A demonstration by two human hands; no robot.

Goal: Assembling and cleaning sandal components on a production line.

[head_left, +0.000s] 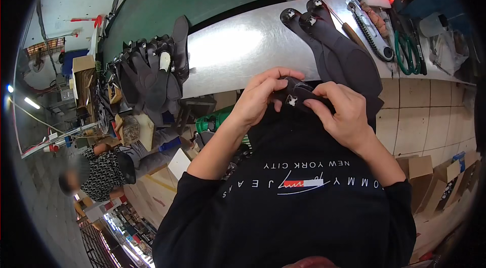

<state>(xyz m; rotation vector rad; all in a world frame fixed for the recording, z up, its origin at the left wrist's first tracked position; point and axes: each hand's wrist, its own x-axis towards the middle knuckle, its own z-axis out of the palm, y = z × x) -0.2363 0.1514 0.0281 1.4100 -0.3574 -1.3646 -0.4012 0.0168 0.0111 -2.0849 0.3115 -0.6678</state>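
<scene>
You pinch a dark insole (pixel 301 93) between your left hand (pixel 259 96) and right hand (pixel 345 113), by the metal worktop (pixel 233 50)'s near edge, fingers closed on it. Best rest both thumbs beside its white patch (pixel 291 101) (not across it), bracing the piece evenly. More insoles (pixel 349 55) overlap on the shiny metal; cardboard boxes (pixel 417 177) stand right, another person (pixel 101 179) left.

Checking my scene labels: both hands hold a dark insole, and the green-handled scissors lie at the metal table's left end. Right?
One slip: the head view shows the green-handled scissors at the metal table's right end. The left hand and right hand do hold a dark insole.
</scene>
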